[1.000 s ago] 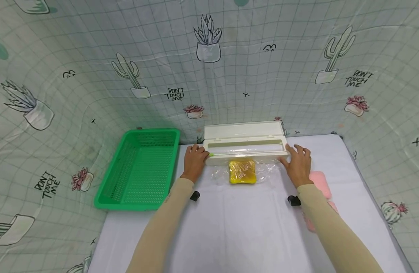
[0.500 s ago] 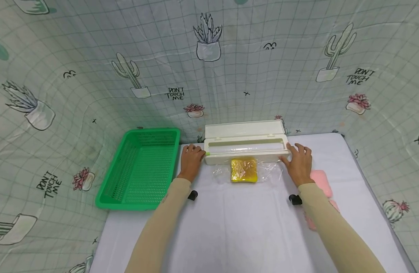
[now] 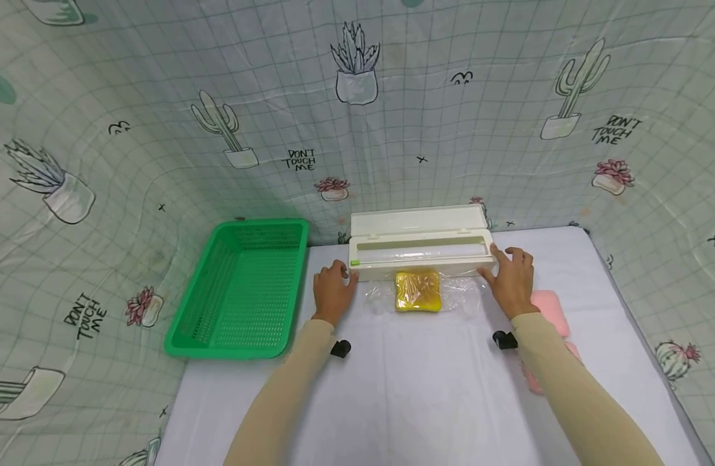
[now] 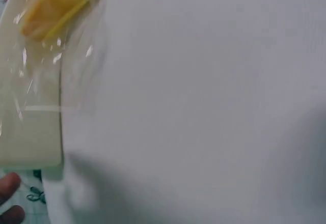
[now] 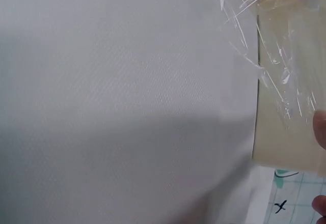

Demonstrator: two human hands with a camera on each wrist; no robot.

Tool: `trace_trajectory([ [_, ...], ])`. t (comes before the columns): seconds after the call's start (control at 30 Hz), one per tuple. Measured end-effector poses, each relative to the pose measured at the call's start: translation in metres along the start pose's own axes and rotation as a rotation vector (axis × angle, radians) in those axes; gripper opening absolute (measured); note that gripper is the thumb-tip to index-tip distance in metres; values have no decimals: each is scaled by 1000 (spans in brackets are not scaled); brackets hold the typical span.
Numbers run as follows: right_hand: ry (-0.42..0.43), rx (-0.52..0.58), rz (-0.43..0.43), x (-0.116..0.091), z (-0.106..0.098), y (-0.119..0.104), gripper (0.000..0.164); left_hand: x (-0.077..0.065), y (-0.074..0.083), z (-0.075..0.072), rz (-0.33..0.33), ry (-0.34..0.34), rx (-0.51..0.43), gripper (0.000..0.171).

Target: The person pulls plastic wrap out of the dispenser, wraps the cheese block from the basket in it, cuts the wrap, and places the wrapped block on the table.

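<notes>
A long white cling film dispenser stands at the back of the table with its lid raised. Its small green slider sits at the left end. In front lies a yellow bread-slice-shaped piece under clear film that hangs from the dispenser. My left hand is at the dispenser's left end; in the left wrist view its fingertips are just off that end. My right hand holds the right end, thumb on the front face, as the right wrist view also shows.
To the left stands a green perforated basket. Pink pieces lie beside and partly under the right forearm. A patterned cloth rises behind the white-covered table.
My left hand has come off the green slider at the left end and drawn slightly back toward me. The slider has shifted a little left. My right hand keeps its hold.
</notes>
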State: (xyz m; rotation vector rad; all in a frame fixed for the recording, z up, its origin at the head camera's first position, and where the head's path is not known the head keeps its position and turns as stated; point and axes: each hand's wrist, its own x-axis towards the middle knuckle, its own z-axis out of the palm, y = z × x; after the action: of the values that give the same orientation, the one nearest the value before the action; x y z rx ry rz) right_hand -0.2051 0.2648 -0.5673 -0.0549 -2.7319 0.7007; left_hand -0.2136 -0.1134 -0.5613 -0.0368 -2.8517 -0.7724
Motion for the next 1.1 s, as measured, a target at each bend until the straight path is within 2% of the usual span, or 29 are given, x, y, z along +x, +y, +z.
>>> trace_trajectory([
  [0.13,6,13,2,-6,0,-3,63,-15,9,10,-88,-6,-180,31],
  [0.3,76,88,-46,-15,4,-7,44,-20,20,25,-195,38,-462,31],
  [0.4,125,132,-101,-19,6,-10,30,-20,25,34,-225,72,-596,29],
  [0.5,127,146,-140,-20,5,-13,17,-20,29,38,-224,89,-644,26],
  [0.6,90,154,-162,-21,4,-13,12,-19,29,37,-206,76,-628,23],
  [0.7,56,161,-186,-22,3,-12,12,-18,25,32,-155,44,-582,20],
  [0.87,34,168,-261,-24,1,-7,15,-16,12,21,5,-20,-485,11],
  [0.97,39,141,-328,-24,0,-2,15,-13,2,17,142,-37,-347,6],
  [1.1,46,54,-433,-23,0,7,17,-10,-11,15,328,-35,-83,5],
])
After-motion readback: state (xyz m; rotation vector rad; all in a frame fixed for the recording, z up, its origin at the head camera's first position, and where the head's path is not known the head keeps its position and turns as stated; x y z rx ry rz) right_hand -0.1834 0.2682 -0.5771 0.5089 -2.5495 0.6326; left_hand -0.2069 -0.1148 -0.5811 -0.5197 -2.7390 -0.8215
